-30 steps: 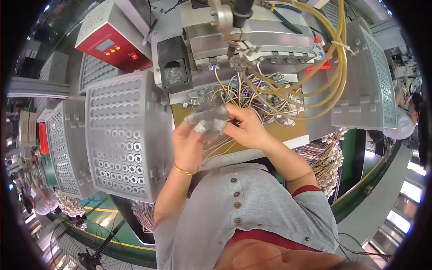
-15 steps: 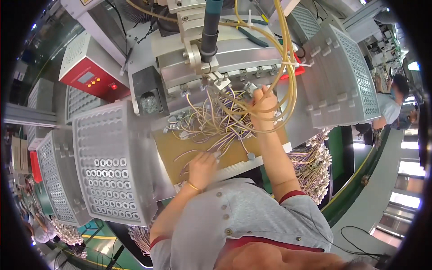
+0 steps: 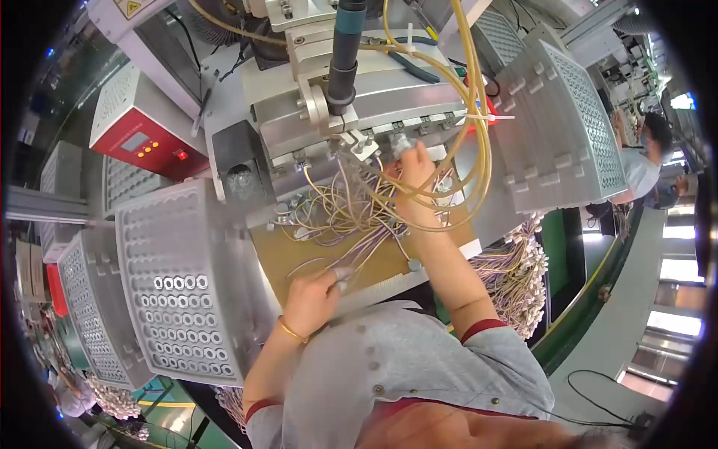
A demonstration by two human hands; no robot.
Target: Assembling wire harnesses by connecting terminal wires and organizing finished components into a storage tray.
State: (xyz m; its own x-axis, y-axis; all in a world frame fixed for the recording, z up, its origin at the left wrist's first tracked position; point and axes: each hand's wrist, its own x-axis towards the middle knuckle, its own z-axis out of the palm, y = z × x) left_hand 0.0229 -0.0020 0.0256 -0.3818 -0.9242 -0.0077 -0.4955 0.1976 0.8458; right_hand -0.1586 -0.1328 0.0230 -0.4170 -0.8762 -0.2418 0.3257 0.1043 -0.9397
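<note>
My left hand (image 3: 310,301) is closed over the near left part of a brown mat (image 3: 280,258). Thumb and forefinger pinch the near ends of purple and yellow wires (image 3: 364,251), with something pale at the fingertips. Farther right, my right hand (image 3: 415,183) reaches up to the front of a metal machine (image 3: 381,101). Its fingers are bent close against a small shiny metal part (image 3: 402,144); what they grip is hidden. Between the hands lies a tangled heap of wires (image 3: 336,206). A small grey round piece (image 3: 413,265) ends one wire near the mat's front edge.
Yellow hoses (image 3: 479,97) loop down around my right wrist. Grey trays with ring-shaped parts (image 3: 179,299) stand at left, beside a red and white control box (image 3: 138,138). More stacked trays (image 3: 557,131) stand at right, above bundled wires (image 3: 523,277). Pliers (image 3: 413,67) lie on the machine.
My left hand has drawn slightly left and nearer to me, with the wires pulled straighter toward it. My right hand has shifted a little left along the machine's front. The whole view has shifted slightly.
</note>
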